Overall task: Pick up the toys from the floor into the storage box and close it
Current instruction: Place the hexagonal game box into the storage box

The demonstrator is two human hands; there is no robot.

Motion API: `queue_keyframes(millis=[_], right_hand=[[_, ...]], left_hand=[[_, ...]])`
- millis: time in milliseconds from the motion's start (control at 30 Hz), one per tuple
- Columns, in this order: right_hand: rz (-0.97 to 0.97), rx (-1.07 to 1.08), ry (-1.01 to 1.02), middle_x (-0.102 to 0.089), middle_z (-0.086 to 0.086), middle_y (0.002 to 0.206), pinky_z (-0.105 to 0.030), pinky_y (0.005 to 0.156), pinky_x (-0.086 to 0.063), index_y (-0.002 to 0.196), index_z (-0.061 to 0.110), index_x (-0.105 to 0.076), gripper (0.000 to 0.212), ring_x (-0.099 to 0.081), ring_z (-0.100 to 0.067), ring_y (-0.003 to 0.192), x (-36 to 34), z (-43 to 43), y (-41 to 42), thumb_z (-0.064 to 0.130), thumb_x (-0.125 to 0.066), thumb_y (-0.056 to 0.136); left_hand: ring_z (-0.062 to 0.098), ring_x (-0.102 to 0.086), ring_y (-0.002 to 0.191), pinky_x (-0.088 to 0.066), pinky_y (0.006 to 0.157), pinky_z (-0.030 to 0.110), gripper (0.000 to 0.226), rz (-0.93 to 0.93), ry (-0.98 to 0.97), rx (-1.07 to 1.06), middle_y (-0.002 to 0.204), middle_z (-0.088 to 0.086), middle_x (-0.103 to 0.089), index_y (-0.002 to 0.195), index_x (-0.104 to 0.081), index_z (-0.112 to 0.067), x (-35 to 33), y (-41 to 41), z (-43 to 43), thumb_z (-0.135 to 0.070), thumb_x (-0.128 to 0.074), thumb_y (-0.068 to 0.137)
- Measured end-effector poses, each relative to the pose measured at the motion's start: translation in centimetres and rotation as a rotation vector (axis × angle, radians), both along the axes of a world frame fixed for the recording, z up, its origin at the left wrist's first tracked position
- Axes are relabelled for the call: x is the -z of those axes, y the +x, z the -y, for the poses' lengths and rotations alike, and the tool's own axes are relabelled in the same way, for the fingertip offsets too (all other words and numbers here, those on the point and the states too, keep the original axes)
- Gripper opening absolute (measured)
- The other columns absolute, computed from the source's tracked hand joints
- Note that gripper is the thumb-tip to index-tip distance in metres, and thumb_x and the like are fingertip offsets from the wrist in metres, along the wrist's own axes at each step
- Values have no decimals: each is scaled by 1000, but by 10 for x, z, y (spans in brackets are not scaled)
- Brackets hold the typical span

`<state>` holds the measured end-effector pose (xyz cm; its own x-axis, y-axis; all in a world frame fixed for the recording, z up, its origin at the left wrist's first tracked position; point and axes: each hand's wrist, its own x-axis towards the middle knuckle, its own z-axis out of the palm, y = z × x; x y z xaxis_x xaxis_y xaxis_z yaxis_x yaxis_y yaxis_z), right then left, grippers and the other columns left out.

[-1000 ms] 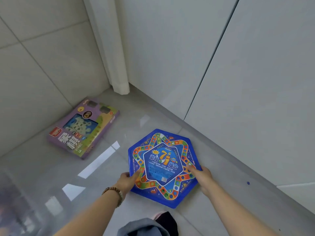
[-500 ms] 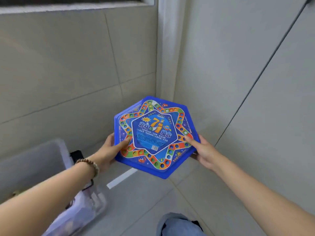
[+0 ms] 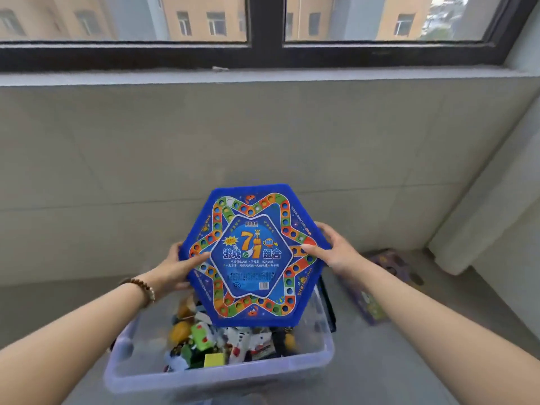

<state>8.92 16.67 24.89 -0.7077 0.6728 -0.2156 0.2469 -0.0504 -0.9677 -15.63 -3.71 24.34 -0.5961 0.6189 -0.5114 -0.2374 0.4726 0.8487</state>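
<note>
Filling most of the view, a pale tiled wall (image 3: pixel 263 141) runs under a dark-framed window (image 3: pixel 264 51) that looks out on other buildings. Grey floor (image 3: pixel 423 361) spreads below it. A clear plastic storage box (image 3: pixel 222 375) stands on the floor just before the wall, its top uncovered. A dark flat piece leans at the box's far right side; what it is cannot be told.

A blue six-sided game board (image 3: pixel 251 255) is held in the air above the far half of the box, its printed face tilted toward the camera and its lower edge over the things inside. It touches neither the box nor the floor.

A purple flat game box (image 3: pixel 380 287) lies on the floor to the right of the storage box, blurred, near the wall.

The left hand (image 3: pixel 175 267) grasps the board's left edge, thumb on the face and fingers behind. The right hand (image 3: pixel 333 249) grasps the right edge the same way.

Small toys (image 3: pixel 201 337) in yellow, green, white and black lie heaped in the storage box. A beaded bracelet (image 3: pixel 143 287) sits on the left wrist.
</note>
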Motion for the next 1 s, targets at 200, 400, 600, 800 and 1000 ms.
queue_keyframes(millis=[200,400,600,800,1000], right_hand=[[236,-123,9,-59,3,110,-20,72,-55,128,26,-37,51,-63,-12,92,73,26,-53,15,-65,86],[316,-101,-146,-64,-6,115,-21,66,-56,129,18,-42,51,-67,-15,92,125,42,-69,19,-67,84],[336,-113,-201,-69,-4,108,-21,61,-56,114,19,-50,37,-69,-14,89,132,40,-58,21,-69,82],[437,-88,-129,-64,-4,108,-22,68,-53,121,12,-47,38,-63,-14,86,132,52,-63,21,-63,87],[417,-79,-212,-39,-4,144,-19,70,-54,148,14,-18,72,-58,-9,94,85,49,-46,27,-59,90]], left_hand=[[25,-66,81,-58,51,33,53,151,-206,16,111,16,-62,131,-27,-11,87,-19,52,-25,-57,90],[22,-65,80,-54,60,35,52,119,-307,22,100,8,-61,129,-27,-12,129,-33,58,-25,-58,90],[15,-63,80,-54,61,30,44,-4,-378,148,98,1,-59,120,-27,-17,133,-40,53,-31,-56,90],[24,-61,97,-54,77,39,46,-64,-439,70,123,14,-58,125,-34,-8,133,-25,50,-22,-59,89],[26,-42,127,-43,102,46,85,-511,-404,235,141,9,-36,142,-26,-16,84,-2,25,-44,-71,76]])
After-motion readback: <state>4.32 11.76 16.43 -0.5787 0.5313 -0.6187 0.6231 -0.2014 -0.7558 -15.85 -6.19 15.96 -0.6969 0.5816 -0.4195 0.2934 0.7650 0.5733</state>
